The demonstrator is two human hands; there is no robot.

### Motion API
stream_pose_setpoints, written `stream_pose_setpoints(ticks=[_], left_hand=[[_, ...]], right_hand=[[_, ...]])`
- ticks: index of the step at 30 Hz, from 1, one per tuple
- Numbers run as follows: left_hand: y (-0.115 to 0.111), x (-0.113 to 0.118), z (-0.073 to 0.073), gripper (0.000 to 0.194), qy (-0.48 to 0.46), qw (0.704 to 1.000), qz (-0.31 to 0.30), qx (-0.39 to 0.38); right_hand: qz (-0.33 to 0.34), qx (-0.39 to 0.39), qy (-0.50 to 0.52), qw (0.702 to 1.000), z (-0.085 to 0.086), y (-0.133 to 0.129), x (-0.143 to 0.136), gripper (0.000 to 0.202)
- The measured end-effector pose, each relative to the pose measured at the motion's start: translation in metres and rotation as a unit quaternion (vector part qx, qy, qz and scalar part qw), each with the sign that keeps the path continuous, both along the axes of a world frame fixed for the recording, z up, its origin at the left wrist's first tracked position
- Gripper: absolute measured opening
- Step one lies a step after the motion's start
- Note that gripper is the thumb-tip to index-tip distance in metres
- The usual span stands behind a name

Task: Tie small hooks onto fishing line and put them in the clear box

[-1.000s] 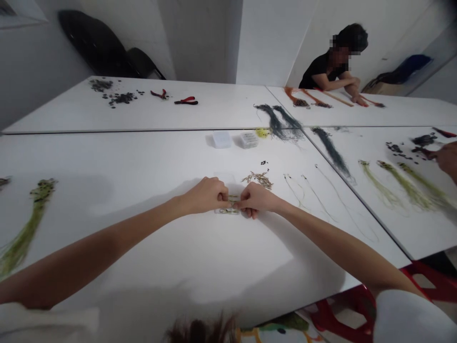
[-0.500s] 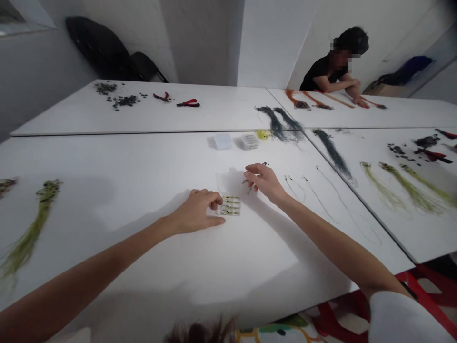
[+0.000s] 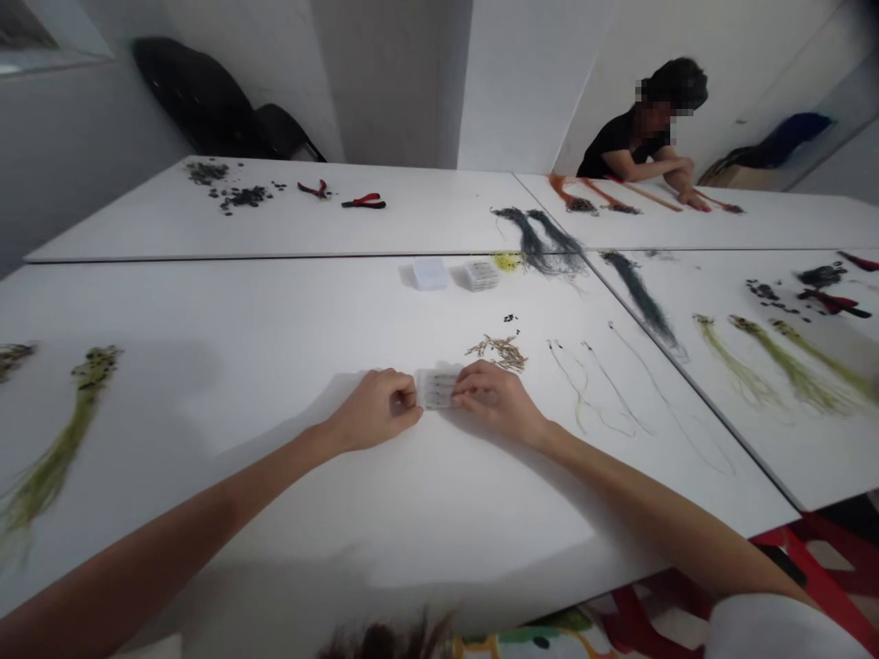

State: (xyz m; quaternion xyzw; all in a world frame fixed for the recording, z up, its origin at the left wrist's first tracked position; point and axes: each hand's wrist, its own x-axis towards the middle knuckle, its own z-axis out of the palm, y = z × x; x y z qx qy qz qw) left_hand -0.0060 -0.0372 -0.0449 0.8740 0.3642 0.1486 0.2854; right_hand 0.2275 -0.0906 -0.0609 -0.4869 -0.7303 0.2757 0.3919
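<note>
A small clear plastic box (image 3: 438, 392) lies flat on the white table, several dark slim pieces showing through its frosted top. With fingers curled, my left hand (image 3: 374, 409) grips the box's left edge between thumb and fingertips. My right hand (image 3: 500, 403) pinches the right edge, covering that end. Just beyond my right hand is a loose pile of thin gold-brown pieces (image 3: 504, 351), with a few tiny black bits (image 3: 509, 318) behind it. To the right lie several thin threads with small dark ends (image 3: 622, 394).
Farther back stand a white box (image 3: 429, 274) and a clear filled case (image 3: 481, 275) beside yellow bits (image 3: 508, 262). Dark green strand bundles (image 3: 532, 240) cross the table seam. Yellow-green bundles (image 3: 86, 394) lie on both sides. A person (image 3: 642, 137) sits opposite, near red-handled pliers (image 3: 366, 200).
My right hand has come down and left from the gold-brown pile onto the box. The open box with greenish contents now has its clear lid over it.
</note>
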Motion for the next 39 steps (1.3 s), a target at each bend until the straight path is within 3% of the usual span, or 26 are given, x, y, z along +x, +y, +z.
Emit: stream_pose_setpoints(ticks=[4, 8, 19, 28, 31, 34, 39], left_hand=[[0.001, 0.001, 0.003, 0.025, -0.017, 0.999, 0.021, -0.025], [0.001, 0.004, -0.001, 0.029, -0.005, 0.999, 0.029, -0.020], [0.003, 0.005, 0.007, 0.028, 0.048, 0.998, 0.024, -0.034], [0.005, 0.002, 0.010, 0.024, 0.078, 0.997, 0.009, 0.025], [0.012, 0.003, 0.013, 0.039, 0.084, 0.993, -0.026, 0.075], [0.019, 0.010, 0.019, 0.054, 0.109, 0.984, -0.102, 0.099], [0.027, 0.022, 0.027, 0.040, 0.143, 0.971, -0.164, 0.103]], right_hand=[[-0.004, 0.081, -0.051, 0.995, -0.020, -0.007, -0.004, 0.015], [-0.026, 0.125, -0.086, 0.988, -0.028, -0.006, -0.005, 0.011], [-0.048, 0.139, -0.158, 0.976, -0.025, -0.009, -0.009, 0.010], [-0.043, 0.188, -0.271, 0.943, -0.021, -0.011, -0.013, 0.015], [-0.042, 0.216, -0.331, 0.918, -0.021, -0.012, -0.015, 0.017], [-0.037, 0.234, -0.356, 0.904, -0.022, -0.011, -0.016, 0.017], [-0.041, 0.250, -0.364, 0.896, -0.025, -0.010, -0.014, 0.017]])
